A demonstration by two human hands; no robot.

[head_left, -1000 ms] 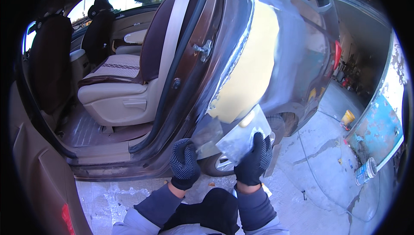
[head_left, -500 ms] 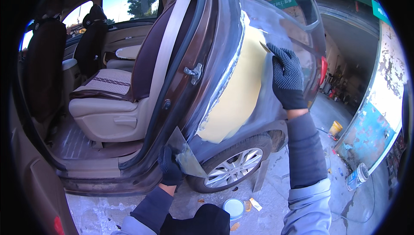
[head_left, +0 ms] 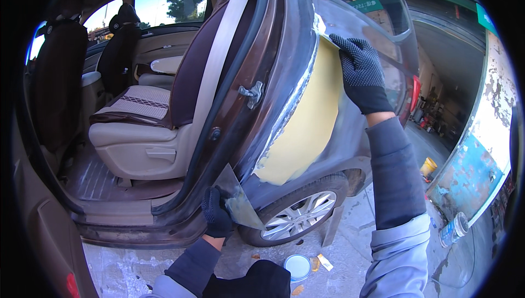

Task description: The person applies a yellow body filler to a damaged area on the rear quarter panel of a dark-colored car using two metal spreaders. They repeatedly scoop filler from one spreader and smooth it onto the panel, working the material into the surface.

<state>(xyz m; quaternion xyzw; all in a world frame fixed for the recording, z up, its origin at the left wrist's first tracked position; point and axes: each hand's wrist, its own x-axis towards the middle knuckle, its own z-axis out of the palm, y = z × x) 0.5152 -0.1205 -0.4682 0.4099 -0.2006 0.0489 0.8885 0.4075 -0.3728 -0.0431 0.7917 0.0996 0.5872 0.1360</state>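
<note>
My gloved left hand (head_left: 216, 211) is closed on the edge of a thin flat putty board (head_left: 239, 204), smeared with putty and held tilted in front of the rear wheel (head_left: 298, 218). Up on the rear quarter panel of a brown car, my gloved right hand (head_left: 361, 69) is closed at the top of a broad patch of yellow putty (head_left: 306, 126). It grips a putty spreader (head_left: 327, 36), of which only a thin edge shows past the fingers. Whitish putty runs along the patch's left border. Around it the panel is sanded grey.
The open rear doorway shows a beige seat (head_left: 134, 142) and a door striker (head_left: 252, 94). On the ground stand a round can lid or tin (head_left: 297, 267), a yellow bucket (head_left: 429, 167) and a paint bucket (head_left: 454, 229). A peeling wall (head_left: 470, 172) rises at right.
My right hand has moved up and slightly left along the putty patch, its spreader now near the top. The left hand and its board stay nearly in place. The view has shifted slightly.
</note>
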